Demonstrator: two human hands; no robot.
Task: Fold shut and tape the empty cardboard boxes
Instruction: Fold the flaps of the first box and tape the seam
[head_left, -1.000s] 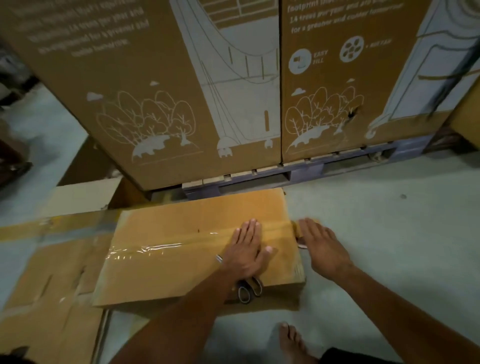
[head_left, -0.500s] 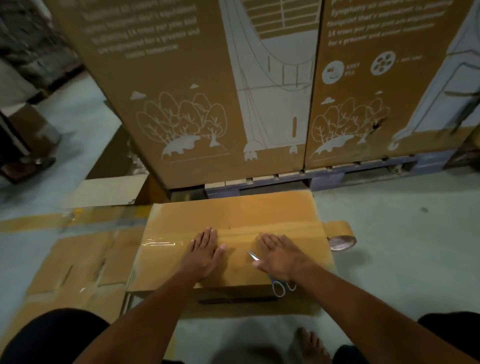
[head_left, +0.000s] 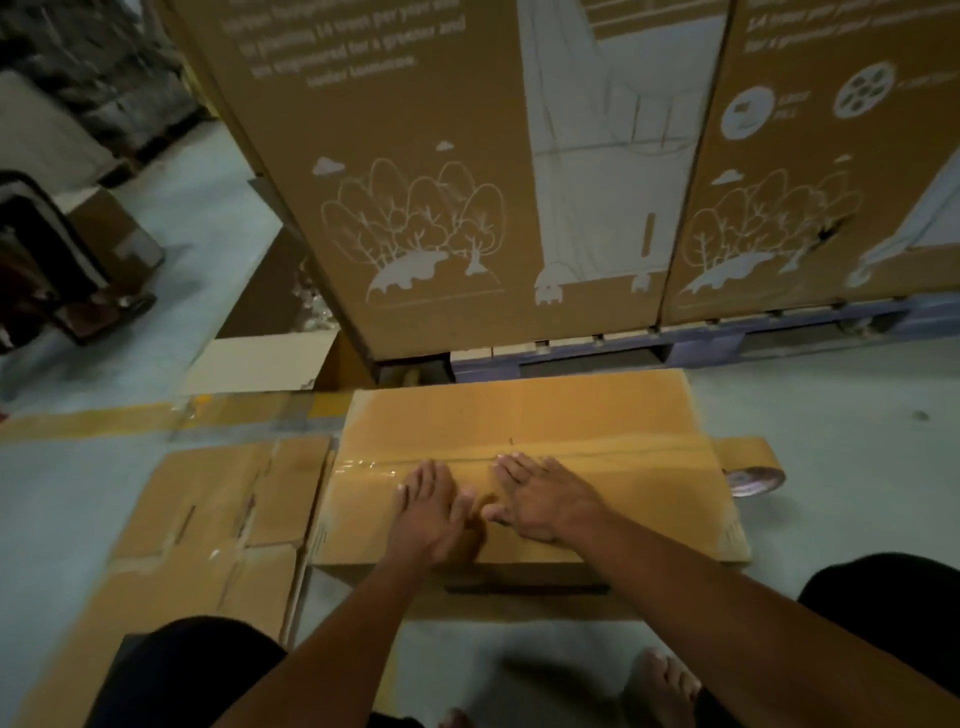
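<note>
Within the last second the hands had been brought together along the taped seam: the left hand (head_left: 431, 512), pressed earlier nearer the box's right end, was now laid close beside the right hand (head_left: 545, 501), which had been moved off the roll side and onto the lid. The scissors seen under the hands earlier were no longer visible. The cardboard box (head_left: 524, 473) was lying on the floor just in front of the knees, its flaps folded shut and a strip of tape (head_left: 597, 457) run along the middle seam. From this it was judged that the tape was being smoothed down, and that the strip had not yet been cut, since the tape roll (head_left: 753, 475) was hanging at the box's right edge with its strip apparently joined to the seam. Both hands were held flat, palms down, fingers straight and pointing away from the body, thumbs nearly touching, nothing being gripped. Flattened cardboard (head_left: 208, 525) was lying on the floor beside the box's left side, and 2 tall printed cartons (head_left: 415, 171) were standing on a pallet (head_left: 701, 348) behind it.
</note>
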